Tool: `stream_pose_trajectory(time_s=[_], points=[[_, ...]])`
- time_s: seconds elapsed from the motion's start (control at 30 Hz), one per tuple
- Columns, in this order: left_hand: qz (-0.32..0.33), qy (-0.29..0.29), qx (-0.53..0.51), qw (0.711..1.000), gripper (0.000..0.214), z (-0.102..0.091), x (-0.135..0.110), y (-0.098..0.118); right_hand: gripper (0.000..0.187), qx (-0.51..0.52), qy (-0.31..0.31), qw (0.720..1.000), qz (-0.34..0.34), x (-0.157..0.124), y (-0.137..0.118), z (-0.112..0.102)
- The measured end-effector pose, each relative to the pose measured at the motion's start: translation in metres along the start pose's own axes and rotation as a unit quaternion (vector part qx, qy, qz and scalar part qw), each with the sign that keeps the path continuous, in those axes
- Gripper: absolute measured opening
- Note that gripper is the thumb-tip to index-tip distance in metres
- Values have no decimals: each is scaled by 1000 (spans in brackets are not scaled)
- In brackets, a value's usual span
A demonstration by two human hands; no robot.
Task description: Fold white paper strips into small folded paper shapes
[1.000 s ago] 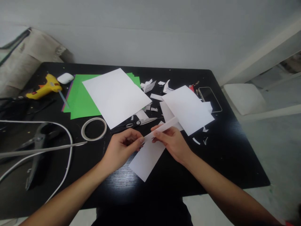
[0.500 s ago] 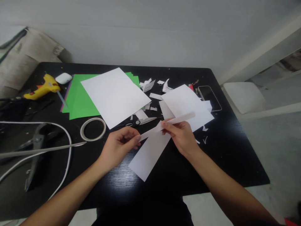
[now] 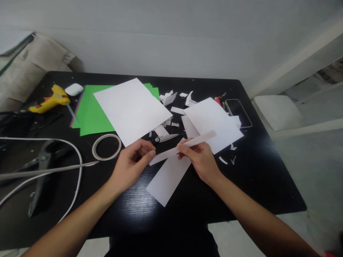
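Observation:
A narrow white paper strip (image 3: 167, 154) is held slanting between my hands, its right end raised. My left hand (image 3: 132, 162) is at the strip's lower left end, thumb against it and fingers curled; the fingertips behind are partly hidden. My right hand (image 3: 199, 157) pinches the strip near its middle between thumb and fingers. Beneath it, a wider white paper piece (image 3: 167, 184) lies on the black table (image 3: 241, 192). Just beyond my hands, scissors (image 3: 166, 138) lie partly under paper scraps.
A large white sheet (image 3: 131, 110) covers green sheets (image 3: 93, 110). Another white sheet (image 3: 213, 123) lies right, near a phone (image 3: 238, 112). On the left are a tape roll (image 3: 106, 147), yellow glue gun (image 3: 52, 100), pliers (image 3: 43, 167) and white cable (image 3: 79, 171). Paper scraps (image 3: 168, 97) lie at the back.
Both hands and the strip have shifted slightly to the left. The strip's left end now shows below my left thumb. The wider paper piece has stayed in place.

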State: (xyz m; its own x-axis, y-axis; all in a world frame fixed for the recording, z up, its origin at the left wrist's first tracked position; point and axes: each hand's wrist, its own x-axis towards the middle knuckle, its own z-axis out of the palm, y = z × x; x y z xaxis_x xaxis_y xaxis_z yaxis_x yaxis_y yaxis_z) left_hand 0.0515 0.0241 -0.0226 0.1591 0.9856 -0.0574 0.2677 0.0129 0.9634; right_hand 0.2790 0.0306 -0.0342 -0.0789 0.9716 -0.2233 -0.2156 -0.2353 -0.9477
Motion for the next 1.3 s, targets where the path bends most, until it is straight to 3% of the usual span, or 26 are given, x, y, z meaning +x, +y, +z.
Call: stream_pose_trajectory(time_s=[0.17,0.37,0.7,1.1,1.3], points=[[53,-54,81,994,12,1,-2,-3,15,-18,-32,999,-4,-8,-2,9],[94,-92,84,988,10,7,-3,-3,19,-8,-46,998,39,-11,1,12],[55,-119,60,990,12,13,-7,-6,25,35,-61,993,99,-17,8,16],[57,-115,74,989,10,6,-4,-5,25,90,59,991,77,12,-12,-18],[31,-123,70,989,11,6,-5,-5,25,118,23,988,99,3,-5,-6]])
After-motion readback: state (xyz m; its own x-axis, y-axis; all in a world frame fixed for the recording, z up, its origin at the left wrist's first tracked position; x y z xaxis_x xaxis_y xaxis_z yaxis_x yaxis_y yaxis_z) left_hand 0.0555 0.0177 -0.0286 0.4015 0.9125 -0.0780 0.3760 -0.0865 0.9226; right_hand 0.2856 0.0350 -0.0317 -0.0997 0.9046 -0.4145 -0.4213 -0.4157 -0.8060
